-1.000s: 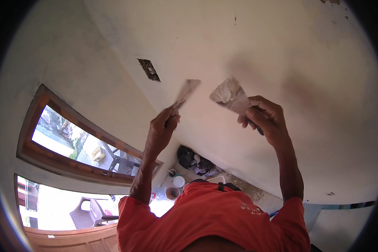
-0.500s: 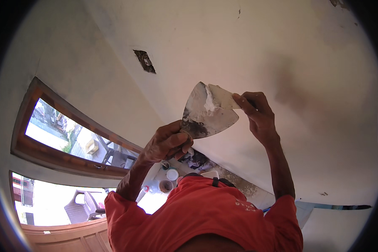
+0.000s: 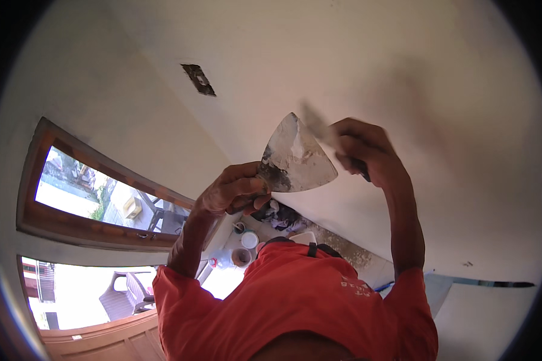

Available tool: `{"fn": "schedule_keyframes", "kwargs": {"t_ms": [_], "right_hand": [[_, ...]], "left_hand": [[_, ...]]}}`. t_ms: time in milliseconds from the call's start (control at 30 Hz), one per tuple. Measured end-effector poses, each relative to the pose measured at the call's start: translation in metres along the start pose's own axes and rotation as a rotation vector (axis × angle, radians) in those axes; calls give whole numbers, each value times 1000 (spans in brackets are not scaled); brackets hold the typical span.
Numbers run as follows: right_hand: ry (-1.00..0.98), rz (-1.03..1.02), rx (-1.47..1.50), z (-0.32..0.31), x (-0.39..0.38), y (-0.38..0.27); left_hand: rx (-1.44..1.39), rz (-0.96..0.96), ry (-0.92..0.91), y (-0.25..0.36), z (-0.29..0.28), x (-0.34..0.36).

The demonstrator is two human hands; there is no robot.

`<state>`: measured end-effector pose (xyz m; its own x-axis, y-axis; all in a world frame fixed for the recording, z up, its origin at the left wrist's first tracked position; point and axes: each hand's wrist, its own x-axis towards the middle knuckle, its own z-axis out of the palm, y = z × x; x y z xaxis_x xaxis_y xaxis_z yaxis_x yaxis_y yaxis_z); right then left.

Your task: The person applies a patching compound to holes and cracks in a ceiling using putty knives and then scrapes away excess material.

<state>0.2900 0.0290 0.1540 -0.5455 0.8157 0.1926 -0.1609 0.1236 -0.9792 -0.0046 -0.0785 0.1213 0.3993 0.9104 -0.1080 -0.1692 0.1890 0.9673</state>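
Note:
My left hand (image 3: 230, 189) is wrapped around the handle of a wide putty knife (image 3: 310, 170), its fan-shaped blade raised in front of the wall. White putty (image 3: 297, 146) is smeared across that blade, and dark stains mark the part close to my fingers. To the right, my right hand (image 3: 372, 151) grips a smaller putty knife (image 3: 319, 126) by its dark handle. The smaller blade is blurred by motion and points up and left, just off the wide blade's upper right edge.
The pale wall (image 3: 271, 54) has a dark rectangular recess (image 3: 198, 79). At left is a brown wooden window frame (image 3: 102, 218), with a chair (image 3: 126, 295) outside. Below stand a white round container (image 3: 250, 240), a brownish pot (image 3: 241, 257) and a dark cloth heap (image 3: 280, 216).
The smaller putty knife has come off the wide blade, up and away, and my right hand has turned. The putty on the wide blade looks more spread. My left hand keeps its grip.

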Motion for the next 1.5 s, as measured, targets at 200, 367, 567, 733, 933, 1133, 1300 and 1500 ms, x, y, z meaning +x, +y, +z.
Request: {"fn": "schedule_keyframes", "kwargs": {"t_ms": [200, 367, 567, 733, 933, 1133, 1300, 1500], "right_hand": [[-48, 175, -481, -30, -5, 41], [228, 153, -363, -2, -50, 29], [125, 264, -200, 55, -47, 19], [60, 308, -161, 48, -38, 17], [6, 324, -124, 36, -35, 3], [26, 362, -95, 28, -40, -1], [120, 255, -161, 24, -45, -5], [86, 168, -237, 20, -49, -3]], "left_hand": [[117, 151, 44, 0, -8, -6], [281, 137, 305, -5, -6, -4], [426, 301, 474, -43, 16, 24], [682, 503, 521, -63, 18, 43], [726, 616, 545, -66, 16, 54], [883, 739, 507, -71, 4, 54], [994, 804, 526, -75, -5, 52], [1041, 749, 572, -75, -20, 45]]}}
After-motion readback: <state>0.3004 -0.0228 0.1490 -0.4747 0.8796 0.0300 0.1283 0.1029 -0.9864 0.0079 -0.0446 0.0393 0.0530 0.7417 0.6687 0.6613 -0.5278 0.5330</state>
